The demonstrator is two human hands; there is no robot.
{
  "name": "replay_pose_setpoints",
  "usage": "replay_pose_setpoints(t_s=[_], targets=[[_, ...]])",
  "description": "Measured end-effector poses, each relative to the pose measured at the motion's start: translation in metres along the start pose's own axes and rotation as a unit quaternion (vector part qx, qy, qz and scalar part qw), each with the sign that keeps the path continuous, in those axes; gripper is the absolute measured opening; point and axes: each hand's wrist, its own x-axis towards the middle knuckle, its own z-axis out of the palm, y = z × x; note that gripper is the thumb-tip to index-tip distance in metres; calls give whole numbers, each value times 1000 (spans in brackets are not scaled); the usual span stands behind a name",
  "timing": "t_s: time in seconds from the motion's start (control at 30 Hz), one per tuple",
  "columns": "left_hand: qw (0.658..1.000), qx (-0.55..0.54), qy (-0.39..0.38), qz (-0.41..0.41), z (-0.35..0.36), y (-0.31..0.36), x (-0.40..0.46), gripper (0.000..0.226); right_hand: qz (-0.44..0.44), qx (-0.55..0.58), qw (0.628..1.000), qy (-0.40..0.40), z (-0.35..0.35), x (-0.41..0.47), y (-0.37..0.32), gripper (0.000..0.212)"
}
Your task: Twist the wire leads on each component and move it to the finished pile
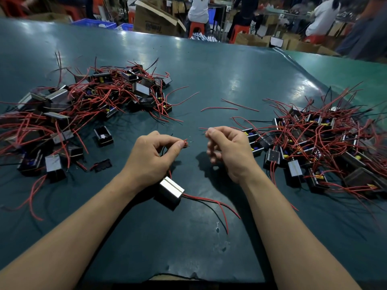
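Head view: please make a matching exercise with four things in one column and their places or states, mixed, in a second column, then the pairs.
1. left hand
2. silver rectangular component
3. two loose red wires
4. open black plastic case

A. alone on the green mat between the piles
B. pinching red wire tips
C. beside the left pile
D. under the left wrist

Pairs: 1-B, 2-D, 3-A, 4-C

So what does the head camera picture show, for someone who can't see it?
A person's left hand pinches red wire leads of a small metal component lying on a dark green table, while the right hand is curled just beside it. Piles of similar components with tangled red wires lie to the left and right.
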Motion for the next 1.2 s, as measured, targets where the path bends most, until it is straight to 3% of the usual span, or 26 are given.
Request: replay_pose_setpoints(t_s=[0.2,0.3,0.53,0.77,0.83,0.97,1.1,1.2], targets=[[1000,-4,-12,23,-1,4,0,17,-51,-105,984,-136,3,-5,4,5],[998,17,-34,47,-2,4,-1,15,-72,-119,982,-127,2,-6,4,1],[994,45,-57,77,-1,6,-2,12,-94,-166,976,-105,4,-5,6,22],[993,51,-68,87,-2,6,-1,11,-94,-217,965,-113,-1,-6,6,15],[992,53,-71,87,-1,7,-1,11,-122,-277,948,-95,-1,-5,8,18],[991,60,-79,93,-1,8,0,11,-206,-430,878,-37,1,-6,10,15],[990,63,-72,107,1,10,1,14,-235,-469,852,-2,10,-7,12,12],[992,57,-47,106,-1,6,-2,17,-222,-458,854,102,-7,2,7,8]])
